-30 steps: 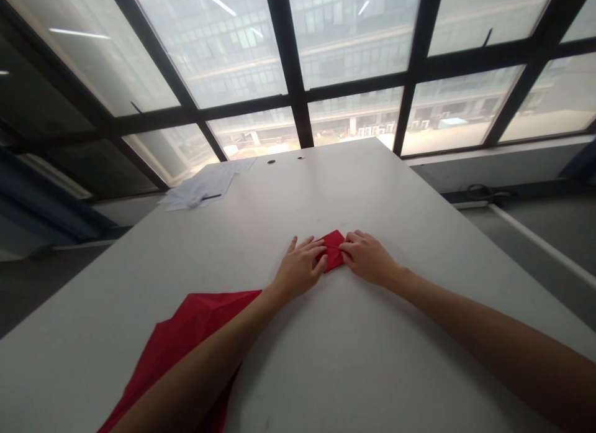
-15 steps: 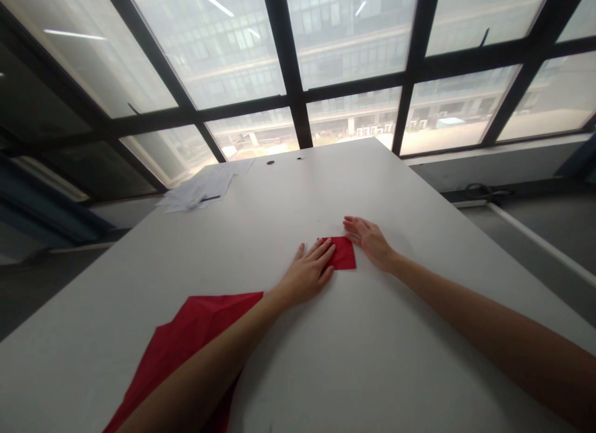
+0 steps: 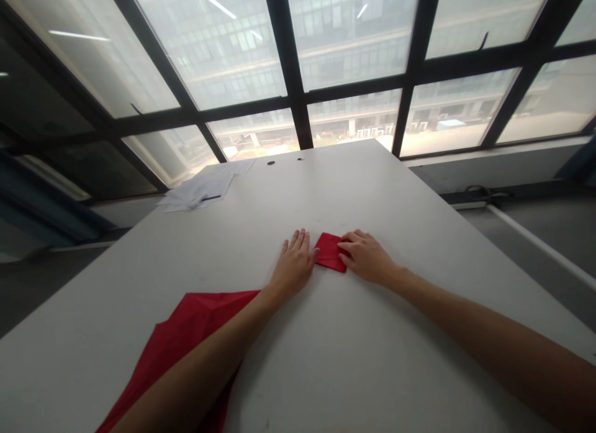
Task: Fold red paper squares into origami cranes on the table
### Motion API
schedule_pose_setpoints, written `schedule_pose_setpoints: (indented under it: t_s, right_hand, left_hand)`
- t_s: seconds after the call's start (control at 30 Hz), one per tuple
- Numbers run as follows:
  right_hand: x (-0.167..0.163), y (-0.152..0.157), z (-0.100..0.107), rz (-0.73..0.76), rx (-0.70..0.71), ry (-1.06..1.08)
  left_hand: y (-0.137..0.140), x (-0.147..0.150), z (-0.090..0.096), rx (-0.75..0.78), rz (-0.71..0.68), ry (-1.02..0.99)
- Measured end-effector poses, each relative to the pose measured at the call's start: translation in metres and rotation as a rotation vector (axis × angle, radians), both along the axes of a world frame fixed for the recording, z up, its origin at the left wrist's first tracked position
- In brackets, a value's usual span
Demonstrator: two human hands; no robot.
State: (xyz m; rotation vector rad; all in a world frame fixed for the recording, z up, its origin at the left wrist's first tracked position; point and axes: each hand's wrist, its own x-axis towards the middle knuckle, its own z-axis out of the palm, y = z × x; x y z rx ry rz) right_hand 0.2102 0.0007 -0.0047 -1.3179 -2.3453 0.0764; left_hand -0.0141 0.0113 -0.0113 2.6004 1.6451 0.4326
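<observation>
Red cloth or paper, a loose sheet [image 3: 177, 330], lies at the lower left, partly hidden by the left forearm [image 3: 200, 371]. A small square [image 3: 329, 250], also red, rests on the white table [image 3: 302, 358] just below and right of centre. The left hand [image 3: 293, 260] lies flat, thumb at its left edge; the right hand [image 3: 365, 255] pinches its right edge. Even pressure should keep it crisp. Papers [image 3: 200, 186] sit beyond, left of centre.

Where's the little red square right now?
In the head view, the little red square lies on the white table, slightly right of and below the picture's middle, between the left hand and the right hand, which touches its right side.
</observation>
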Motion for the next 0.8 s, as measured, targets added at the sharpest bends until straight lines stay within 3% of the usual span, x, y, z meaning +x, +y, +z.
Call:
schedule_pose_setpoints:
  t_s: [0.13,0.23,0.37,0.67,0.73,0.8]
  right_hand:
    - [0.000,-0.004,0.003,-0.030,0.012,-0.046]
    - [0.001,-0.004,0.003,-0.062,0.015,-0.061]
    - [0.002,-0.004,0.003,-0.069,0.021,-0.083]
    - [0.005,-0.005,0.004,-0.094,0.040,-0.140]
    - [0.005,-0.004,0.003,-0.097,0.046,-0.141]
    - [0.005,-0.005,0.003,-0.117,0.059,-0.143]
  left_hand:
    - [-0.010,0.011,0.006,-0.011,-0.296,-0.022]
    - [-0.018,0.017,0.005,-0.070,-0.366,0.037]
    - [-0.019,0.015,0.003,-0.101,-0.303,0.087]
    - [0.000,0.001,0.000,-0.071,0.076,-0.040]
    - [-0.002,0.005,0.004,0.004,-0.003,-0.106]
    - [-0.007,0.010,0.007,0.029,-0.202,-0.134]
